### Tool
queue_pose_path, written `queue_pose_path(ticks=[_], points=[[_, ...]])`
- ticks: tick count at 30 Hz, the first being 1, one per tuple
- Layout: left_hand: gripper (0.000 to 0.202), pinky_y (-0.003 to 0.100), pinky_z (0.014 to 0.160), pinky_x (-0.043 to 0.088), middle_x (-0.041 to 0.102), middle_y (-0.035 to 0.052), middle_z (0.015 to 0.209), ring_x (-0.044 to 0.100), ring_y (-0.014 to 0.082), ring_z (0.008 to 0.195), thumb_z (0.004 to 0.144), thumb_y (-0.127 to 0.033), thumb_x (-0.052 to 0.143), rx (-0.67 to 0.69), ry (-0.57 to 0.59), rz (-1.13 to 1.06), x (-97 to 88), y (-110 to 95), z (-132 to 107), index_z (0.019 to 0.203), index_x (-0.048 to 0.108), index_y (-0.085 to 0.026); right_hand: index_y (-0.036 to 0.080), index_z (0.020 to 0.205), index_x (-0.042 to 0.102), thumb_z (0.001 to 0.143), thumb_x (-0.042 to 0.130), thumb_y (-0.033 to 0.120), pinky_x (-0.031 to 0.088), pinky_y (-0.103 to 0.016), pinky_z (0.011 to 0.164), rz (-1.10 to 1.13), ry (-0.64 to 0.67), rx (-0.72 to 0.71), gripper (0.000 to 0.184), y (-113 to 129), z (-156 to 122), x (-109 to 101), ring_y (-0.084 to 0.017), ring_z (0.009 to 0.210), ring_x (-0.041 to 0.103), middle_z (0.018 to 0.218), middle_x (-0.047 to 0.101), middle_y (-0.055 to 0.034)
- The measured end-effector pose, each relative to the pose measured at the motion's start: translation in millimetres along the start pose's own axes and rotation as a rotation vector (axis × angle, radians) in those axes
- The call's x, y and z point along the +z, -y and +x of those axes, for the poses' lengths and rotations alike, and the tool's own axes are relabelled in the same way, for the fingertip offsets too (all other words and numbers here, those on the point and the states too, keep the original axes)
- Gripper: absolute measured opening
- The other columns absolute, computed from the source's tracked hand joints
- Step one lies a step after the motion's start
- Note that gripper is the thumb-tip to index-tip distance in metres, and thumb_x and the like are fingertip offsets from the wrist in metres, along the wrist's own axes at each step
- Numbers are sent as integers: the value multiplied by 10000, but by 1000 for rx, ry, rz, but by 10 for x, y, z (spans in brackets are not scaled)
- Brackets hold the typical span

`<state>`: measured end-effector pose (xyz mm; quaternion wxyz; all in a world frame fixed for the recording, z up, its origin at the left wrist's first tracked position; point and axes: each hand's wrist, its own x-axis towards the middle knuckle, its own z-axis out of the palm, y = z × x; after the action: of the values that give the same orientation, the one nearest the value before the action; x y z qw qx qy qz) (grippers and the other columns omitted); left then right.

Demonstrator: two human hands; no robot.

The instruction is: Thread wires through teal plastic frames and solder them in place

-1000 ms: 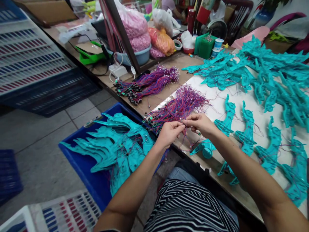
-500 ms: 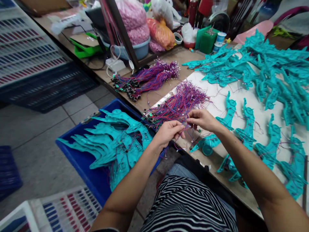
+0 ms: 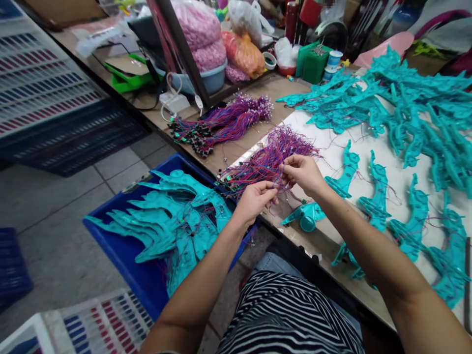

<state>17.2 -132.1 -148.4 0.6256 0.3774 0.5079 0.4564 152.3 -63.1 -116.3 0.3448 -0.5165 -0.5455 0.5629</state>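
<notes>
My left hand (image 3: 254,199) and my right hand (image 3: 302,172) meet over the table's near edge, both pinching thin red and blue wires (image 3: 280,183) drawn from a loose purple-red wire pile (image 3: 271,157). The fingertips of both hands are closed on the strands. Just below my right hand lies a teal plastic shell (image 3: 308,216) with wires trailing from it. Further teal shells (image 3: 376,201) lie in a row to the right.
A blue crate (image 3: 121,246) of teal shells sits on the floor at left. A second bundled wire heap (image 3: 224,120) lies farther back. A large teal pile (image 3: 413,108) covers the table's right. Bags of pink pellets (image 3: 202,37) and a green box (image 3: 313,64) stand behind.
Both hands have lifted slightly and shifted toward the wire pile, still pinching the strands. The teal shell near the table edge has slid a little to the left.
</notes>
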Motion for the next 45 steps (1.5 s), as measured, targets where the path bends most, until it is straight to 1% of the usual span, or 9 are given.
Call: queue_pose_path(ticks=[4, 11, 19, 28, 31, 34, 37, 39, 45], points=[[278, 182, 421, 244, 571, -18, 477, 395, 41, 392, 667, -373, 749, -59, 52, -32, 28, -18, 35, 644, 612, -132, 174, 695, 527, 672, 726, 276, 410, -175, 355, 99, -3, -26, 225, -40, 19, -8, -94, 391, 545, 471, 581, 38], [306, 179, 401, 242, 526, -25, 435, 396, 43, 372, 665, -335, 757, -119, 116, -37, 73, 8, 82, 545, 546, -147, 174, 669, 550, 655, 723, 338, 413, -203, 426, -8, -35, -188, 239, -199, 28, -14, -94, 432, 534, 490, 567, 39], [301, 161, 385, 174, 636, 15, 602, 442, 42, 442, 610, -357, 806, -159, 71, -183, 47, 60, 49, 725, 657, -121, 176, 675, 561, 688, 626, 248, 402, -221, 469, -64, -94, -205, 98, -269, 4, -56, -101, 490, 528, 544, 570, 31], [325, 152, 389, 253, 617, -10, 608, 445, 34, 434, 607, -353, 839, -191, 36, -195, 27, 42, -9, 751, 667, -118, 185, 717, 538, 712, 644, 336, 406, -218, 462, -45, -65, -207, 184, -338, -26, -110, -93, 471, 519, 556, 568, 36], [312, 149, 383, 253, 603, -18, 580, 433, 30, 415, 601, -336, 843, -200, 20, -196, 26, 45, 8, 731, 659, -120, 188, 885, 551, 761, 627, 404, 417, -230, 495, -55, -52, -211, 260, -421, -101, -208, -112, 506, 553, 603, 598, 35], [316, 148, 365, 235, 602, -20, 572, 434, 30, 406, 587, -330, 847, -184, 5, -220, 20, 46, 21, 723, 652, -122, 197, 982, 570, 843, 570, 400, 454, -277, 619, -272, -24, -299, 246, -559, -256, -360, -149, 636, 612, 712, 656, -5], [309, 147, 347, 194, 589, -23, 558, 427, 25, 391, 600, -330, 840, -181, 20, -211, 38, 66, 14, 700, 639, -117, 190, 942, 665, 859, 598, 299, 424, -351, 798, -735, 206, -441, 152, -704, -428, -485, -207, 867, 611, 886, 704, -79], [309, 145, 341, 187, 581, -23, 548, 437, 27, 387, 610, -334, 833, -181, 49, -201, 74, 92, -1, 683, 628, -114, 196, 979, 703, 876, 605, 281, 377, -385, 845, -954, 307, -478, 166, -769, -504, -516, -243, 964, 573, 947, 704, -105], [335, 132, 324, 196, 603, -14, 584, 506, 47, 413, 586, -326, 839, -211, 159, -296, 165, 53, -23, 697, 598, -120, 212, 1003, 727, 896, 598, 279, 322, -399, 848, -1069, 336, -501, 180, -809, -544, -494, -249, 985, 523, 956, 691, -98]])
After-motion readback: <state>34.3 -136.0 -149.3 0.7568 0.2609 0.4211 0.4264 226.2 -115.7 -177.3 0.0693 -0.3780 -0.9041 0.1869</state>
